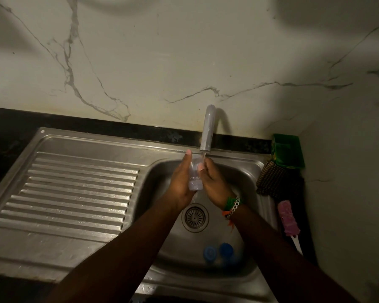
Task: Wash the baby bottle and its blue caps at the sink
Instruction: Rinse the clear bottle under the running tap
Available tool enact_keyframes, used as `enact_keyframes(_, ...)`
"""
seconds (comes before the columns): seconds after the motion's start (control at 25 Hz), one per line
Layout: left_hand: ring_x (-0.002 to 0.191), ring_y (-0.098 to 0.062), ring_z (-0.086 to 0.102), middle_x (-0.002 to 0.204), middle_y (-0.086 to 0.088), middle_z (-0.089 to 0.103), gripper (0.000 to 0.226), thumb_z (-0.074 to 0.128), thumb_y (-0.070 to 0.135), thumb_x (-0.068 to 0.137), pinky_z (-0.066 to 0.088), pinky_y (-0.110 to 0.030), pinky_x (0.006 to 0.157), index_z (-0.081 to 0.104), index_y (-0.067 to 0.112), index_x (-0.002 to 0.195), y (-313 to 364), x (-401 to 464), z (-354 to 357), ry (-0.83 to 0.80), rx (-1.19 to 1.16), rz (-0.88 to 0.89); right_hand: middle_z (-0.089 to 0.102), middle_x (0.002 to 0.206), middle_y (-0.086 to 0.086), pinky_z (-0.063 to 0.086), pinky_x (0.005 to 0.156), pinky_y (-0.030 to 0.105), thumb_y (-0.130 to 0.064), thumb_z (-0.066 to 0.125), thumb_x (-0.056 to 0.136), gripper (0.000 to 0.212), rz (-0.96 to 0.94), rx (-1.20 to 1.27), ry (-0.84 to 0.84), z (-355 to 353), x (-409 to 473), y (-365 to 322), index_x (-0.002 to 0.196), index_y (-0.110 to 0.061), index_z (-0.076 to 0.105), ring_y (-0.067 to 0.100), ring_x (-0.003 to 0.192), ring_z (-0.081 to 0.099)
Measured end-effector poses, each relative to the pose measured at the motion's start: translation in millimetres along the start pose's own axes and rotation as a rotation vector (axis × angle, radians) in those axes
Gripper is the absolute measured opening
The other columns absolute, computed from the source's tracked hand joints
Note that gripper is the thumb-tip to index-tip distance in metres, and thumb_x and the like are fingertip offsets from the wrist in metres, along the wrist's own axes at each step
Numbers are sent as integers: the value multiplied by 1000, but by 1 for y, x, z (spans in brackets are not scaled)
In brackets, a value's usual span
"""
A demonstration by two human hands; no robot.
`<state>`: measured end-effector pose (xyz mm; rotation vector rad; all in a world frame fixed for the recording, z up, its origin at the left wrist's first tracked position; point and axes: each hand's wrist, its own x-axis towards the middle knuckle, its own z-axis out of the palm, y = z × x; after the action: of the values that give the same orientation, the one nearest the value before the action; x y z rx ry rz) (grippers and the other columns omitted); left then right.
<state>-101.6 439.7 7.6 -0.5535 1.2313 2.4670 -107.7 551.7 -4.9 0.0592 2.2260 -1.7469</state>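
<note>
A clear baby bottle [195,176] is held between both hands over the sink basin [162,171], just under the tap [207,130], from which a thin stream of water runs. My left hand [181,182] lies along the bottle's left side with straight fingers. My right hand [212,181] grips the bottle from the right, thumb curled on it. The bottle's threaded neck points toward me. Two blue caps [209,253] [226,249] lie at the bottom of the basin near its front wall.
The drain [194,218] sits in the basin's middle. A ribbed steel drainboard [74,193] spreads to the left. On the right counter are a green soap box [288,150], a dark scrubber [271,180] and a pink bottle brush [288,219]. A marble wall stands behind.
</note>
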Motion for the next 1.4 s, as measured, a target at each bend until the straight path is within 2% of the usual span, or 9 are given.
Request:
enact_keyframes(0.16, 110, -31, 72, 119, -18, 73, 51, 49, 55, 102, 61, -39, 84, 71, 12, 118, 1, 1, 7, -22, 5, -27, 69, 104, -11, 57, 81, 27, -41, 40, 105, 24, -2, 97, 268, 12, -4, -1, 117, -36, 60, -2, 90, 68)
enact_keyframes(0.36, 102, -24, 74, 115, -13, 75, 60, 34, 55, 107, 60, -32, 79, 65, 8, 129, -9, 2, 5, -39, 170, 52, 68, 84, -8, 55, 68, 27, -52, 42, 103, 27, 24, 102, 507, 11, -9, -14, 96, -34, 61, 1, 74, 66)
enact_keyframes(0.48, 112, -30, 71, 121, -16, 73, 54, 38, 51, 106, 62, -39, 84, 64, 9, 129, -9, 0, 0, 43, 147, 62, 69, 99, -6, 59, 77, 33, -39, 47, 104, 15, -5, 83, 327, 3, -11, -15, 110, -33, 60, 9, 90, 68)
enact_keyframes(0.6, 103, -22, 75, 117, -8, 75, 49, 45, 55, 102, 63, -33, 70, 65, 19, 128, -4, -3, -1, 50, 217, 61, 67, 109, -6, 57, 71, 20, -23, 49, 104, 20, -59, 143, 133, -3, -14, -10, 121, -32, 56, 3, 90, 69)
enact_keyframes(0.72, 109, -32, 71, 121, -12, 71, 35, 56, 39, 103, 63, -45, 83, 59, 17, 130, -4, -2, -4, -46, 406, 184, 67, 101, 1, 50, 60, 16, -22, 55, 101, 16, -88, 182, 190, -3, -17, -9, 116, -26, 59, 2, 73, 65)
enact_keyframes(0.92, 104, -32, 69, 116, -18, 71, 41, 63, 40, 98, 58, -42, 88, 63, 8, 124, 10, -5, -12, -240, 435, 133, 65, 110, 6, 50, 77, 16, -21, 49, 99, 23, -145, 134, 213, -9, -17, -18, 102, -36, 65, 17, 98, 61)
enact_keyframes(1.12, 86, -21, 67, 101, -12, 70, 38, 64, 37, 97, 58, -29, 69, 65, 5, 120, 34, -7, -15, -288, 486, 87, 46, 126, 9, 54, 87, 20, -24, 49, 104, 29, -254, -90, 39, -22, -23, -13, 132, -28, 54, 10, 110, 55)
enact_keyframes(1.24, 78, -17, 66, 93, -7, 70, 39, 63, 43, 93, 55, -30, 64, 67, 11, 114, 37, -8, -16, -322, 426, -4, 48, 123, 7, 52, 92, 24, -34, 52, 100, 32, -330, -207, 57, -26, -27, -16, 132, -32, 54, 16, 110, 56)
enact_keyframes(1.4, 77, -17, 64, 89, -5, 70, 34, 59, 45, 99, 54, -29, 65, 69, 14, 110, 25, -5, -13, -299, 303, -59, 51, 124, 14, 48, 87, 11, -20, 57, 100, 27, -266, -184, 135, -23, -29, -17, 126, -14, 63, 19, 109, 58)
